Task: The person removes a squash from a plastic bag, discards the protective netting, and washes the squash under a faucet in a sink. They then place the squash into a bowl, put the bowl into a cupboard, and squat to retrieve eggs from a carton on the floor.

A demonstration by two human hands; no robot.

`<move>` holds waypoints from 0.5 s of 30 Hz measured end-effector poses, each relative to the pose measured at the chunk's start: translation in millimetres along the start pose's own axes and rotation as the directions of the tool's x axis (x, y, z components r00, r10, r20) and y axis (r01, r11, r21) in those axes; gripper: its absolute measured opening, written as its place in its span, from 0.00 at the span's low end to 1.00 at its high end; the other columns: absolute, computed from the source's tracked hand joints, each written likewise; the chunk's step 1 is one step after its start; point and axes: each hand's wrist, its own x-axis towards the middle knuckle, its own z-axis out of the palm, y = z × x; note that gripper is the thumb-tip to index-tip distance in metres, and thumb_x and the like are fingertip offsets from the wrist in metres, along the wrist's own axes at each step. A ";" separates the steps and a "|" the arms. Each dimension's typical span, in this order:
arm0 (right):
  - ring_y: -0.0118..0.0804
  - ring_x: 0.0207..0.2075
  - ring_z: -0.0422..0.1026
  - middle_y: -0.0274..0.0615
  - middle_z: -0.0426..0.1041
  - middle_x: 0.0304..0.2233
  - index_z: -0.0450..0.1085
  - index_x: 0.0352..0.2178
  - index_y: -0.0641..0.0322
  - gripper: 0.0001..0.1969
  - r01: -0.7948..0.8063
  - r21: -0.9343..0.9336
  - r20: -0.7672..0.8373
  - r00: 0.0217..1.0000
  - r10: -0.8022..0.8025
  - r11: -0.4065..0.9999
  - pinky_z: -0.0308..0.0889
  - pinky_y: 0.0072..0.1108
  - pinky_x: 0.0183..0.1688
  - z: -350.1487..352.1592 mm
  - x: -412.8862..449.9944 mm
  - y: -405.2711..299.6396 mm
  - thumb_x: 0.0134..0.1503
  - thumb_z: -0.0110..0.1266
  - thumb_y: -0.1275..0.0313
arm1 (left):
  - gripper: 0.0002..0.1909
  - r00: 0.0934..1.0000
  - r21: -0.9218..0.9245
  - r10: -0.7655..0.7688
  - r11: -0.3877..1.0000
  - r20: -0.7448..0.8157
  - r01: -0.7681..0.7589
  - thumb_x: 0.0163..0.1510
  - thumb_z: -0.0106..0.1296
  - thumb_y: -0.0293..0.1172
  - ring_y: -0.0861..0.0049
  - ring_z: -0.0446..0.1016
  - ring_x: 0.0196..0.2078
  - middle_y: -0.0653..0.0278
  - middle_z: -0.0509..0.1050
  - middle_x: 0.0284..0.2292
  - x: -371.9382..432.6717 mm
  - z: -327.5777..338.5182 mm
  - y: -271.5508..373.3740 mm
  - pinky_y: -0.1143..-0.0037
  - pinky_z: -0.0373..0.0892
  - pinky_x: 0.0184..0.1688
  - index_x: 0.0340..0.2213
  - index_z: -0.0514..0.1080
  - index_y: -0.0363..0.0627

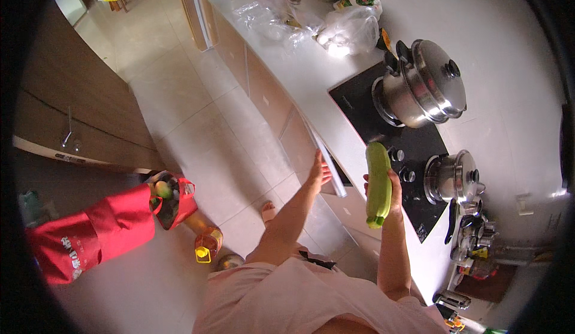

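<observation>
My right hand (395, 192) is closed around a pale green zucchini (378, 183), which points lengthwise away from me above the counter edge. My left hand (320, 171) rests at the front of a drawer (331, 172) below the counter, fingers extended and holding nothing. A dark gap shows between that drawer's front and the cabinet. Just beyond the zucchini lie the knobs (408, 175) of a black glass gas hob (359, 105).
A large lidded steel pot (415, 87) and a smaller lidded pot (451, 176) stand on the burners. Plastic bags (350, 28) lie on the far counter (287, 60). On the floor are red bags (117, 226) and an oil bottle (209, 244).
</observation>
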 end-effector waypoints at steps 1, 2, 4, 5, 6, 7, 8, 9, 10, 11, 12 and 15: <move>0.37 0.22 0.71 0.49 0.70 0.27 0.62 0.38 0.65 0.27 0.019 -0.050 -0.018 1.000 -0.020 0.999 0.70 0.23 0.23 3.4 -5.8 1.7 0.46 0.46 0.50 | 0.45 0.995 0.042 0.010 0.999 -0.100 -0.006 0.37 0.35 0.73 0.71 0.68 0.33 0.57 0.69 0.31 1.9 -13.1 -7.4 0.69 0.65 0.38 0.37 0.65 0.37; 0.37 0.23 0.71 0.49 0.70 0.27 0.62 0.38 0.64 0.27 0.015 -0.065 0.019 1.000 -0.014 0.998 0.70 0.22 0.23 0.4 -7.8 2.8 0.46 0.46 0.50 | 0.39 0.991 0.117 0.046 0.993 -0.128 -0.031 0.39 0.39 0.70 0.73 0.68 0.28 0.60 0.68 0.26 2.7 -29.3 -14.7 0.71 0.66 0.34 0.31 0.66 0.38; 0.38 0.23 0.70 0.50 0.70 0.28 0.62 0.39 0.62 0.27 0.015 -0.067 0.043 0.999 -0.012 0.998 0.69 0.23 0.25 -12.4 -6.5 4.2 0.46 0.46 0.50 | 0.30 0.975 0.334 0.174 0.935 -0.142 -0.118 0.41 0.46 0.61 0.76 0.66 0.20 0.66 0.67 0.17 -18.1 -50.7 -8.5 0.75 0.65 0.28 0.23 0.67 0.41; 0.38 0.24 0.70 0.50 0.69 0.29 0.62 0.40 0.61 0.27 0.043 -0.101 0.068 0.997 -0.036 0.994 0.69 0.23 0.26 -19.1 -4.6 5.0 0.45 0.47 0.50 | 0.26 0.955 0.459 0.267 0.870 -0.126 -0.183 0.41 0.49 0.57 0.77 0.65 0.18 0.68 0.65 0.14 -36.9 -57.6 -0.5 0.76 0.65 0.26 0.19 0.66 0.42; 0.38 0.24 0.70 0.50 0.69 0.29 0.61 0.41 0.61 0.27 0.033 -0.118 0.093 0.995 -0.022 0.992 0.69 0.23 0.26 -20.1 -4.2 10.7 0.46 0.47 0.51 | 0.24 0.914 0.543 0.383 0.800 -0.134 -0.255 0.41 0.52 0.54 0.77 0.66 0.19 0.66 0.66 0.15 -36.1 -78.7 -5.6 0.77 0.64 0.26 0.21 0.67 0.41; 0.38 0.25 0.70 0.50 0.69 0.30 0.61 0.42 0.61 0.28 0.028 -0.135 0.109 0.994 -0.013 0.991 0.69 0.22 0.26 -19.9 -3.6 16.8 0.46 0.47 0.51 | 0.22 0.864 0.625 0.488 0.715 -0.125 -0.314 0.40 0.54 0.50 0.76 0.67 0.20 0.65 0.67 0.16 -37.7 -94.2 -8.0 0.77 0.64 0.26 0.22 0.67 0.40; 0.37 0.25 0.70 0.50 0.69 0.30 0.60 0.42 0.60 0.28 0.020 -0.138 0.127 0.992 -0.002 0.990 0.68 0.22 0.26 -14.3 -3.4 21.8 0.45 0.47 0.51 | 0.21 0.836 0.721 0.529 0.636 -0.148 -0.275 0.40 0.54 0.48 0.73 0.68 0.22 0.62 0.69 0.18 -38.3 -111.2 -6.8 0.75 0.65 0.28 0.23 0.68 0.39; 0.37 0.25 0.70 0.49 0.69 0.30 0.60 0.43 0.60 0.28 0.016 -0.140 0.141 0.990 0.004 0.990 0.68 0.22 0.26 -7.0 -2.7 26.6 0.45 0.47 0.51 | 0.20 0.807 0.805 0.569 0.548 -0.159 -0.227 0.39 0.54 0.47 0.70 0.70 0.24 0.60 0.71 0.20 -43.5 -122.0 1.6 0.73 0.65 0.29 0.24 0.68 0.39; 0.37 0.26 0.69 0.49 0.69 0.29 0.60 0.43 0.61 0.28 -0.001 -0.143 0.145 0.989 0.022 0.990 0.67 0.22 0.26 -2.0 -0.7 34.8 0.45 0.48 0.52 | 0.20 0.766 0.832 0.607 0.523 -0.212 -0.184 0.39 0.54 0.46 0.68 0.71 0.27 0.57 0.72 0.23 -46.7 -136.1 6.9 0.71 0.65 0.31 0.26 0.69 0.40; 0.36 0.28 0.69 0.46 0.69 0.29 0.61 0.40 0.66 0.30 -0.012 -0.194 0.169 0.985 0.046 0.981 0.66 0.23 0.32 3.8 0.2 41.7 0.44 0.49 0.50 | 0.19 0.721 0.855 0.643 0.499 -0.258 -0.139 0.39 0.54 0.45 0.65 0.72 0.30 0.55 0.72 0.25 -49.4 -149.7 12.4 0.70 0.66 0.33 0.27 0.69 0.40; 0.36 0.27 0.69 0.47 0.69 0.29 0.60 0.41 0.65 0.29 -0.009 -0.193 0.178 0.983 0.044 0.981 0.66 0.23 0.31 8.0 4.1 52.4 0.45 0.48 0.51 | 0.19 0.676 0.873 0.686 0.470 -0.267 -0.132 0.39 0.53 0.45 0.63 0.71 0.32 0.54 0.72 0.27 -57.4 -159.0 20.7 0.69 0.66 0.34 0.28 0.69 0.41; 0.36 0.27 0.69 0.46 0.69 0.30 0.59 0.42 0.64 0.27 0.025 -0.242 0.198 0.980 0.024 0.970 0.66 0.24 0.31 34.3 16.9 80.6 0.46 0.47 0.53 | 0.16 0.591 0.916 0.768 0.385 -0.248 -0.116 0.40 0.52 0.43 0.62 0.70 0.34 0.56 0.71 0.29 -78.3 -190.0 59.9 0.68 0.65 0.36 0.29 0.69 0.45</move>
